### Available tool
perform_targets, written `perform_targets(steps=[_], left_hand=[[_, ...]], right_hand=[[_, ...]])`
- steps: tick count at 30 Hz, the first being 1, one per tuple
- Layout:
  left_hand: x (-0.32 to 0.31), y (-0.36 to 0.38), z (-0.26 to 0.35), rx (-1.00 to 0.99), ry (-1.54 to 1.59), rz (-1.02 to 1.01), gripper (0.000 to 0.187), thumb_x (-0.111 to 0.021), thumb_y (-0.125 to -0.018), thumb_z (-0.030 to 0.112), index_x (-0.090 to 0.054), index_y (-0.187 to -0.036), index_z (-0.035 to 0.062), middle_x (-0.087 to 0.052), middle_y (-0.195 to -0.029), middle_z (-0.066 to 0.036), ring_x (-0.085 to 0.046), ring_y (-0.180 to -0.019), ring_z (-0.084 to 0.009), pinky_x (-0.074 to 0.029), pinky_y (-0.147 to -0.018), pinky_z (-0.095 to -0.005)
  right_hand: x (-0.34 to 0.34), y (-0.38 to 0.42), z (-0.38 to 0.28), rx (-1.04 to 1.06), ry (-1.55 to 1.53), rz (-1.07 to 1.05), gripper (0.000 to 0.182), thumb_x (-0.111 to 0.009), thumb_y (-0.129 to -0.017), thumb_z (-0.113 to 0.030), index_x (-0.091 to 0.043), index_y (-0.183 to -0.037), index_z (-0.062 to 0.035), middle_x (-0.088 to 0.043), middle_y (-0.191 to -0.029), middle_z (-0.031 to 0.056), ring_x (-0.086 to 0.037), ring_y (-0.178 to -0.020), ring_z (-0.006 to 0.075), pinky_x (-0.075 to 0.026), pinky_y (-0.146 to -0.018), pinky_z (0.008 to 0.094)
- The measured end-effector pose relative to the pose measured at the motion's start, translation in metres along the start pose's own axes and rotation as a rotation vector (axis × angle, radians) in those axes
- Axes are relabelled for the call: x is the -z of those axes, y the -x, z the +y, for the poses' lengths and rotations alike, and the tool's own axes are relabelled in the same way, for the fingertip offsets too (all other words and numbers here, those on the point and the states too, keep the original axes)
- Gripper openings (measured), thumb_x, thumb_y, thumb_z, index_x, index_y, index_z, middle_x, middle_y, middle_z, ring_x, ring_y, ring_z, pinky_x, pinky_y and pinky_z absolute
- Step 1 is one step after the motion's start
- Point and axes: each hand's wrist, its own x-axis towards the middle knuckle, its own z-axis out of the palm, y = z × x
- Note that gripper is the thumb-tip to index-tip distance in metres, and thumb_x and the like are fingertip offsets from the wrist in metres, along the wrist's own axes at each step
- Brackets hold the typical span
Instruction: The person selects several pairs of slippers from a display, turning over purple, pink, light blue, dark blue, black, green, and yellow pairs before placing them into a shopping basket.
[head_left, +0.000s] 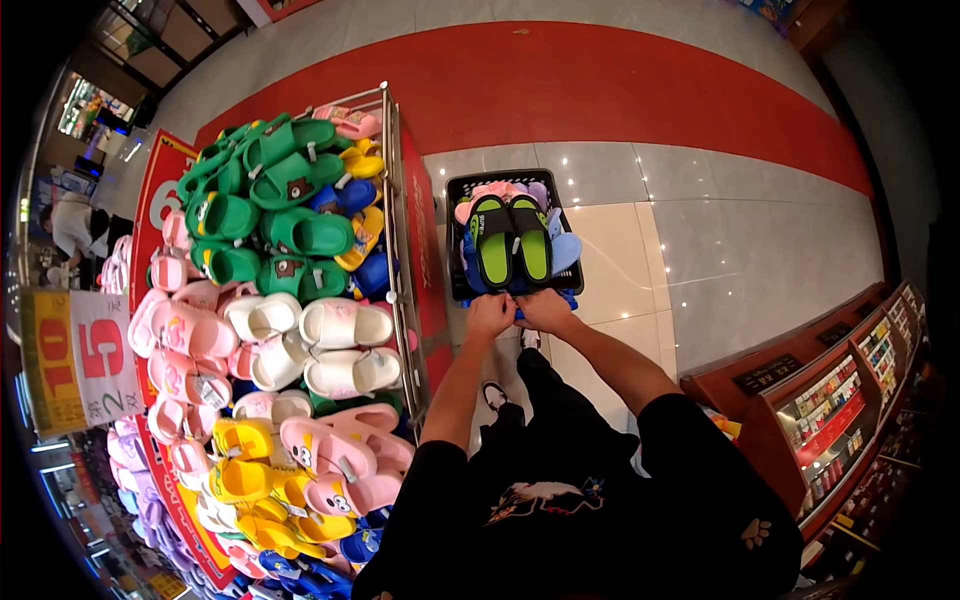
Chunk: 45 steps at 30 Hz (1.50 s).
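A black basket [460,187] is in front of me, filled with slippers. On top lies a pair of black and green slippers [494,262], with pink, purple and blue ones under and around them. My left hand [491,316] and my right hand [544,311] are side by side at the basket's near edge, fingers wrapped round a blue handle [571,299]. Both hands are closed, and the handle is mostly hidden under them.
Left of me stands a metal-railed display [388,130] heaped with green, white, pink, yellow and blue slippers. Price signs [85,360] hang at its left. Wooden display cases [765,385] stand at the right. Red flooring [600,85] crosses the grey tiles ahead.
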Motion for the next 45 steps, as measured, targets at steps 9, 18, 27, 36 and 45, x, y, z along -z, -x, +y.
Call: perform_targets(steps=[9, 18, 27, 36, 45], left_hand=[[0.014, -0.07, -0.013, -0.019, -0.07, -0.023, 0.032, -0.049, -0.086, 0.025, -0.064, -0.069, 0.0032, -0.059, -0.064, -0.023, -0.06, -0.063, -0.0415, -0.05, -0.061, -0.05], [0.017, -0.109, -0.015, -0.052, -0.12, -0.005, 0.032, -0.047, -0.086, 0.023, -0.063, -0.067, 0.0033, -0.06, -0.063, -0.021, -0.059, -0.061, -0.0413, -0.049, -0.06, -0.0495], [0.019, -0.118, -0.012, -0.097, -0.141, -0.031, 0.03, -0.045, -0.088, 0.022, -0.062, -0.069, 0.0056, -0.06, -0.065, -0.02, -0.06, -0.062, -0.0402, -0.049, -0.059, -0.0496], [0.022, -0.113, -0.008, -0.002, -0.127, -0.011, 0.03, -0.046, -0.086, 0.024, -0.061, -0.067, 0.0055, -0.06, -0.062, -0.021, -0.06, -0.059, -0.0399, -0.049, -0.058, -0.05], [0.022, -0.115, -0.01, -0.003, -0.107, 0.021, 0.03, -0.047, -0.086, 0.023, -0.058, -0.065, 0.0055, -0.058, -0.06, -0.021, -0.058, -0.058, -0.0417, -0.049, -0.058, -0.0513]], right_hand=[[0.017, -0.052, 0.037, -0.031, 0.001, 0.004, 0.038, -0.064, -0.076, -0.042, -0.062, -0.078, -0.0042, -0.066, -0.068, 0.0136, -0.065, -0.062, 0.0295, -0.051, -0.059, 0.0403], [0.032, -0.08, 0.063, -0.044, -0.003, 0.014, 0.035, -0.062, -0.076, -0.041, -0.063, -0.078, -0.0056, -0.066, -0.067, 0.0126, -0.065, -0.06, 0.029, -0.051, -0.057, 0.0396], [0.036, -0.083, 0.066, -0.067, -0.033, 0.01, 0.034, -0.063, -0.075, -0.04, -0.064, -0.075, -0.0063, -0.066, -0.066, 0.0119, -0.066, -0.06, 0.0274, -0.051, -0.056, 0.0393], [0.04, -0.082, 0.065, -0.043, -0.018, -0.038, 0.038, -0.063, -0.076, -0.043, -0.063, -0.079, -0.0044, -0.067, -0.071, 0.0126, -0.066, -0.063, 0.0287, -0.052, -0.059, 0.0399], [0.047, -0.085, 0.067, -0.047, 0.002, -0.068, 0.041, -0.065, -0.077, -0.045, -0.061, -0.079, -0.0041, -0.066, -0.067, 0.0122, -0.066, -0.062, 0.028, -0.052, -0.059, 0.0384]])
